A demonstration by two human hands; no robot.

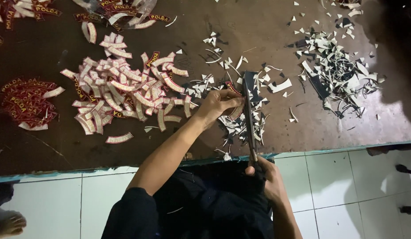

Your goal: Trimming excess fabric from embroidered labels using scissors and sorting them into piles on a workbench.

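My left hand is closed in a pinch: thumb and fingers nearly together, gripping one curved embroidered patch at its edge and holding it just above the dark mat. The patch sits against the blades of the scissors, which run away from me, tips pointing toward the far side of the mat.

My right hand is wrapped around the scissor handles at the near edge of the mat, over my lap. Fingers are curled through and around the grips; I cannot tell how far the blades stand apart, as they read as one dark line from this angle.

Directly under and around the scissors lies a scatter of white offcuts, small triangles and slivers. A larger heap of trimmings, white mixed with dark backing strips, lies well to the right.

To the left of my left hand sits a broad pile of cut patches, mostly face down, showing white backs. Further left is a stack of red patches face up. More are in a clear plastic bag at the far edge.

Judgement: well along. The cut pile is large and the scrap heaps match it; one patch is under the blades, and how many uncut ones remain I cannot tell.
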